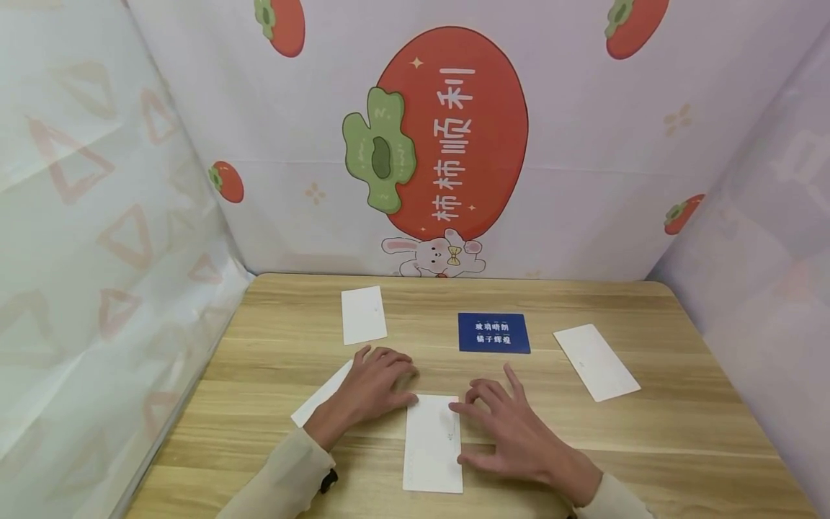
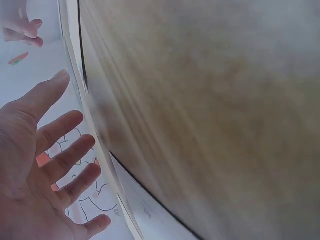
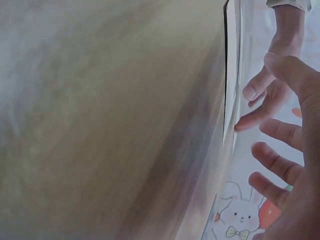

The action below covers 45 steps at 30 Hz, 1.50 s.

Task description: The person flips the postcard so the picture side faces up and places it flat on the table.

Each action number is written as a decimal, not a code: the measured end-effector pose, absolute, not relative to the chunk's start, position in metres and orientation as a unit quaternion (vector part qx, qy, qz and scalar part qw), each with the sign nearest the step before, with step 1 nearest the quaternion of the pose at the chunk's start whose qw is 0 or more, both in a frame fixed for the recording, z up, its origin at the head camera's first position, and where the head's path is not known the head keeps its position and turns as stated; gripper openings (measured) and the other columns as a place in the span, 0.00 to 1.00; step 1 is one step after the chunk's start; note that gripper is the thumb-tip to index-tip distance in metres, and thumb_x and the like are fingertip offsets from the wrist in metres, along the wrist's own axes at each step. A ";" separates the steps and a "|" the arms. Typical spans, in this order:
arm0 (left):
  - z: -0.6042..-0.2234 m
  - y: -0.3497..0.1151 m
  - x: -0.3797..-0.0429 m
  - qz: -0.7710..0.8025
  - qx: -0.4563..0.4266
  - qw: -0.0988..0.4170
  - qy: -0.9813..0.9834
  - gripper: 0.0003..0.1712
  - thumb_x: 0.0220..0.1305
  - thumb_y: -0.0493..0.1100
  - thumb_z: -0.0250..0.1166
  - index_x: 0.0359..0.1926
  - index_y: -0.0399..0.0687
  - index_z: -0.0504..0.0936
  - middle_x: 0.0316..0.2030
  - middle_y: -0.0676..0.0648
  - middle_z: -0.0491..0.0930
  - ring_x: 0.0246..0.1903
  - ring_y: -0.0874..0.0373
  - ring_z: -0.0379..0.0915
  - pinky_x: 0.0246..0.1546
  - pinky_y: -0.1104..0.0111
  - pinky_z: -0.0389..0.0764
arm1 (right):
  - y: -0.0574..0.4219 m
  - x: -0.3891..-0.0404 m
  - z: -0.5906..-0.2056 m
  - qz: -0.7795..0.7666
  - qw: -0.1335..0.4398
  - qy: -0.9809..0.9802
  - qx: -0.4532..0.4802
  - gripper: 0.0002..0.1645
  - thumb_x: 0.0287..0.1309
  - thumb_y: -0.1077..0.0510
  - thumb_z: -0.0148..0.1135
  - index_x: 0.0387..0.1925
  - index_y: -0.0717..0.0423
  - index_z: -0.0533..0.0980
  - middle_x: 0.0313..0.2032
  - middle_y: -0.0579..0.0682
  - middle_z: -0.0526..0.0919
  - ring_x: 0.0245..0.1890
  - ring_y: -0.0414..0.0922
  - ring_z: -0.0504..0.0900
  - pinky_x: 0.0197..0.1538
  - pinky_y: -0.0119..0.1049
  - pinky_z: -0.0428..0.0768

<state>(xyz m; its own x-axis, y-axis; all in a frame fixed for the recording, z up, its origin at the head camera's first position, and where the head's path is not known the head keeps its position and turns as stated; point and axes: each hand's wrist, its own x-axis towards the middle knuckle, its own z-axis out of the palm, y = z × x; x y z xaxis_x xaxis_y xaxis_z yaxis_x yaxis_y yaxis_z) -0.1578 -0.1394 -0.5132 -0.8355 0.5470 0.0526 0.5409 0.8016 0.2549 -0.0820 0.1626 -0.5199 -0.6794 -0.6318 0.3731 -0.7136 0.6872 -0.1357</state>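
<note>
A white card (image 1: 431, 454) lies flat on the table in front of me, small print near its right edge. My left hand (image 1: 371, 389) hovers by its upper left corner, thumb tip right at the corner and fingers loosely bent. On the other side, my right hand (image 1: 509, 432) has its index fingertip over the upper right corner and its thumb at the right edge. Both wrist views show spread, relaxed fingers on the left hand (image 2: 55, 165) and the right hand (image 3: 295, 175), with nothing gripped. Another white card (image 1: 324, 396) is partly hidden beneath the left hand and forearm.
Farther back on the wooden table (image 1: 421, 310) lie a white card (image 1: 364, 316) at left and a blue card (image 1: 494, 333) with white characters. A tilted white card (image 1: 596, 362) is at right. Printed cloth (image 1: 570, 144) with persimmons rises behind the table.
</note>
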 end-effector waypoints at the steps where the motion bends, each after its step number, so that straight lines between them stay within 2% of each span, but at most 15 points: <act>1: -0.513 -0.140 -0.157 0.129 0.286 0.013 0.949 0.25 0.67 0.65 0.75 0.59 0.64 0.88 0.65 0.53 0.84 0.70 0.47 0.73 0.77 0.31 0.61 | 0.161 -0.081 -0.520 0.133 0.149 -0.906 0.374 0.41 0.49 0.26 0.79 0.62 0.37 0.85 0.53 0.40 0.79 0.68 0.51 0.78 0.74 0.80 0.59; 9: -0.514 -0.140 -0.150 0.129 0.285 0.017 0.950 0.21 0.66 0.66 0.76 0.53 0.64 0.88 0.65 0.54 0.84 0.71 0.48 0.73 0.77 0.31 0.60 | 0.152 -0.071 -0.519 0.122 0.143 -0.901 0.390 0.45 0.48 0.18 0.75 0.64 0.33 0.84 0.53 0.38 0.78 0.68 0.48 0.76 0.74 0.79 0.58; 16: -0.511 -0.141 -0.146 0.139 0.290 0.020 0.947 0.20 0.65 0.65 0.77 0.49 0.63 0.87 0.65 0.53 0.83 0.71 0.47 0.73 0.77 0.30 0.59 | 0.147 -0.065 -0.519 0.116 0.147 -0.891 0.413 0.47 0.48 0.16 0.74 0.64 0.34 0.83 0.52 0.37 0.78 0.67 0.47 0.77 0.72 0.79 0.59; 23: -0.511 -0.141 -0.143 0.144 0.285 0.026 0.947 0.19 0.65 0.64 0.77 0.48 0.63 0.87 0.65 0.53 0.83 0.71 0.46 0.72 0.77 0.30 0.58 | 0.144 -0.058 -0.522 0.097 0.126 -0.896 0.414 0.47 0.52 0.14 0.68 0.66 0.32 0.81 0.54 0.37 0.79 0.69 0.48 0.77 0.74 0.78 0.57; 34: -0.513 -0.140 -0.142 0.143 0.286 0.023 0.947 0.18 0.65 0.64 0.77 0.45 0.62 0.87 0.67 0.53 0.82 0.72 0.46 0.71 0.77 0.30 0.59 | 0.142 -0.057 -0.527 0.068 0.133 -0.894 0.423 0.47 0.52 0.16 0.71 0.66 0.33 0.80 0.54 0.37 0.78 0.69 0.48 0.77 0.74 0.77 0.60; 45: -0.513 -0.138 -0.142 0.151 0.282 0.031 0.947 0.16 0.67 0.60 0.77 0.42 0.58 0.86 0.70 0.51 0.80 0.73 0.44 0.70 0.77 0.29 0.59 | 0.141 -0.056 -0.527 0.061 0.134 -0.894 0.423 0.45 0.51 0.20 0.75 0.66 0.33 0.80 0.54 0.37 0.78 0.66 0.45 0.76 0.74 0.77 0.61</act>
<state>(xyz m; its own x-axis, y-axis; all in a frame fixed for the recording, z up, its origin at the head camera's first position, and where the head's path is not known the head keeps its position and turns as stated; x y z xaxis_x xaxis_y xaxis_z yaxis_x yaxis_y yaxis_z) -0.1416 -0.1384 -0.5131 -0.8394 0.5428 0.0270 0.5244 0.7959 0.3025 -0.0562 0.1415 -0.5275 -0.6059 -0.7404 0.2910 -0.7731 0.6343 0.0044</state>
